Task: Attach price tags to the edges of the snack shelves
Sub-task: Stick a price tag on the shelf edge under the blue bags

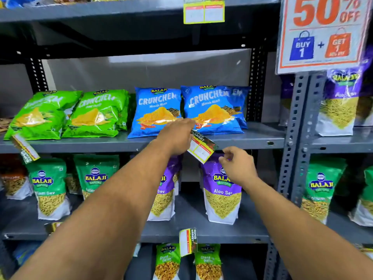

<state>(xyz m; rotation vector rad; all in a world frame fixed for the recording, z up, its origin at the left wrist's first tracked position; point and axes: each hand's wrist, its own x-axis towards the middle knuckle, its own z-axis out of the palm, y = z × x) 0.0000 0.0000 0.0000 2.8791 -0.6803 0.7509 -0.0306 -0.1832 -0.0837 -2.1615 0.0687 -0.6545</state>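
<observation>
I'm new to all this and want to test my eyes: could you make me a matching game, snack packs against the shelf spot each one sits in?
Things:
1. green Crunchem bags
2. blue Crunchem bags
3. purple Aloo Sev pack
4. Chana packs

Places:
A. lowest shelf, under a curled tag
B. middle shelf, left side
C. below the tag being held
D. middle shelf, behind the left hand

Pairs: 1-B, 2-D, 3-C, 4-A
</observation>
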